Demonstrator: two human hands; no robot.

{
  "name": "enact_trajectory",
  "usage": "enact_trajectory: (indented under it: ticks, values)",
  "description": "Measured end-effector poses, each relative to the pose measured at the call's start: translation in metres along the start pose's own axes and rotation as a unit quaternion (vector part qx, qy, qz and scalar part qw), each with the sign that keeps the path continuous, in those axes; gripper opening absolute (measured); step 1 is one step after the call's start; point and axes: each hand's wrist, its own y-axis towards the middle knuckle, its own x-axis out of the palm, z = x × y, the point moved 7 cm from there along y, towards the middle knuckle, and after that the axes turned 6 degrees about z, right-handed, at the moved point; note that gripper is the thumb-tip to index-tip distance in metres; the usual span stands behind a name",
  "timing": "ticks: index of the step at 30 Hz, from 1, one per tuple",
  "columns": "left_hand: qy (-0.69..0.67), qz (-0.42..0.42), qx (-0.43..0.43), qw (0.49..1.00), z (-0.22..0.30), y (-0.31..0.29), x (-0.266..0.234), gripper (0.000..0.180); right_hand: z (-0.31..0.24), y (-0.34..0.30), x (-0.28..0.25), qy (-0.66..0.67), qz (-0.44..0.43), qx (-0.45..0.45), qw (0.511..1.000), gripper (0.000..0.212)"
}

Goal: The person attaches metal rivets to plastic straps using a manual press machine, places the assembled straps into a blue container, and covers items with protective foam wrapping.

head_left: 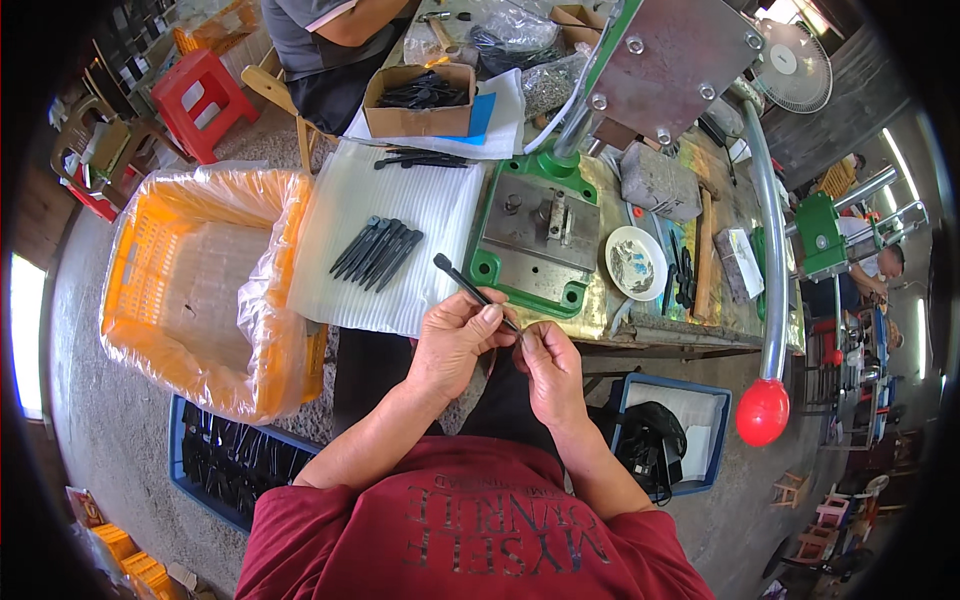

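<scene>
My left hand (pixel 450 345) is closed round a slim black stick-like piece (pixel 458 275) with a wider knob at its far end. The piece slants up and to the left, in front of the green-framed press (pixel 520 285). At its near end, the fingertips of my right hand (pixel 552 375) are pinched together. Whatever they grip there is too small to make out. To the left, a bundle of similar black pieces (pixel 378 252) lies on a white foam sheet (pixel 325 285). A white dish (pixel 612 275) with small bits in it stands right of the press base.
A yellow crate (pixel 140 290) lined with clear plastic is at left. Blue bins (pixel 215 500) of black parts sit below. A cardboard box (pixel 420 122) of black pieces stands at the back. The press lever's red ball (pixel 763 412) hangs at right. Another person (pixel 335 40) sits across.
</scene>
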Motion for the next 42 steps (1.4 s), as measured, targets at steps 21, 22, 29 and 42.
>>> enact_trajectory:
  ticks: [21, 22, 29, 42]
  values:
    - [0.058, -0.015, 0.042, 0.997, 0.0, -0.001, 0.0, 0.01, 0.001, 0.001, 0.001, -0.024, 0.013, -0.033, 0.999, 0.012]
    - [0.058, -0.015, 0.042, 0.997, -0.001, -0.001, 0.0, 0.01, 0.001, 0.001, 0.001, -0.019, 0.015, -0.039, 0.999, 0.012]
    - [0.067, -0.01, 0.054, 0.996, -0.006, 0.0, 0.0, 0.008, 0.003, 0.002, 0.002, 0.016, 0.039, -0.013, 0.999, 0.012]
    - [0.143, -0.014, 0.086, 0.986, 0.008, 0.014, 0.012, 0.007, 0.005, 0.018, -0.007, 0.062, 0.077, -0.025, 0.995, 0.017]
